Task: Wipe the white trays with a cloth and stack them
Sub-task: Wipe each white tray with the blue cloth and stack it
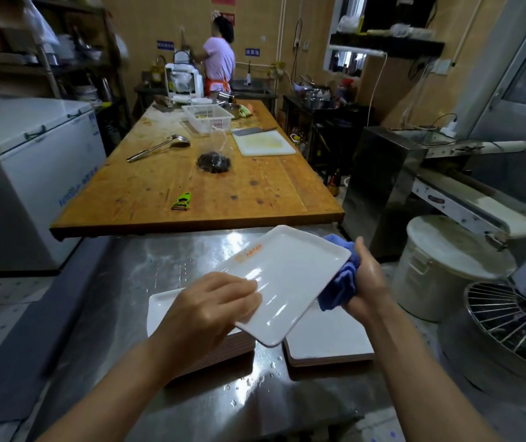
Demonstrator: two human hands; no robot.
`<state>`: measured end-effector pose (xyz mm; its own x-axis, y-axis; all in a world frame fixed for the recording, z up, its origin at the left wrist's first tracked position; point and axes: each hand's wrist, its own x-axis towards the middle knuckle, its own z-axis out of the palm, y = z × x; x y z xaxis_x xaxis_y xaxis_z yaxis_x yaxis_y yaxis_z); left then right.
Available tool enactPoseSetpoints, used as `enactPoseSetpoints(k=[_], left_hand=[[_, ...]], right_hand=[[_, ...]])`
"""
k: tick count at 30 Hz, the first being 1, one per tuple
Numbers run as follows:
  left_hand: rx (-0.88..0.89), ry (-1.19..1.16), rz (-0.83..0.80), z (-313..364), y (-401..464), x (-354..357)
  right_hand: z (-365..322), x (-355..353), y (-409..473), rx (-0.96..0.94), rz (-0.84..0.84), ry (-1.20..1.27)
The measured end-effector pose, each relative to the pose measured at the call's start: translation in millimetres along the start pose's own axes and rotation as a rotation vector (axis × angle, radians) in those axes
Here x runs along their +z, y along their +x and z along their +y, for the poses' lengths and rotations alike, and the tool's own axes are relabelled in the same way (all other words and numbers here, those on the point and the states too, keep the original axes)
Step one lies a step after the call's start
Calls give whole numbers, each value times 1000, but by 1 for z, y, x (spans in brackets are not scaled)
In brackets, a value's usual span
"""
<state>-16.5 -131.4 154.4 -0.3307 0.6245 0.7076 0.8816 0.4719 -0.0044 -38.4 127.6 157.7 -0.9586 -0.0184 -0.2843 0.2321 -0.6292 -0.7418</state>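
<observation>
A white rectangular tray (pixel 287 279) with an orange logo hangs tilted above the steel counter (pixel 172 260). My left hand (pixel 210 307) grips its near left edge. My right hand (pixel 367 282) is closed on a blue cloth (pixel 341 282), which presses against the tray's right edge and underside. Beneath the tray sit two stacks of white trays with brown undersides: a taller left stack (pixel 159 311), partly hidden by my left hand, and a lower right stack (pixel 328 339).
Water drops dot the steel counter. Beyond it stands a long wooden table (pixel 255 193) with a green peeler (pixel 182 201), ladle, bag, basket and cutting board. A lidded white bucket (pixel 446 266) and a wire-guarded machine (pixel 510 317) stand at right, a white freezer (pixel 25 173) at left. A person stands at the far sink.
</observation>
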Motion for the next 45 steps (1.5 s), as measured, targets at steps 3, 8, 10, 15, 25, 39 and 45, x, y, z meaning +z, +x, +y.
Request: enactPoseSetpoints(k=[3, 8, 10, 15, 25, 39, 45], left_hand=[[46, 80, -24, -4, -8, 7], [-395, 161, -2, -3, -20, 29], [-809, -45, 11, 5, -22, 38], [-1634, -1229, 216, 17, -14, 52], [-1563, -1460, 350, 27, 1, 71], [-1452, -1402, 245, 32, 11, 86], [-1465, -1580, 315, 29, 8, 99]], right_hand=[[3, -2, -5, -16, 24, -59], [13, -12, -6, -108, 235, -138], [15, -17, -5, -154, 311, -136], [20, -32, 0, -209, 361, -102], [23, -40, -1, -416, 671, -616], [50, -4, 10, -444, 155, -1722], [70, 7, -9, -594, -208, -1602]])
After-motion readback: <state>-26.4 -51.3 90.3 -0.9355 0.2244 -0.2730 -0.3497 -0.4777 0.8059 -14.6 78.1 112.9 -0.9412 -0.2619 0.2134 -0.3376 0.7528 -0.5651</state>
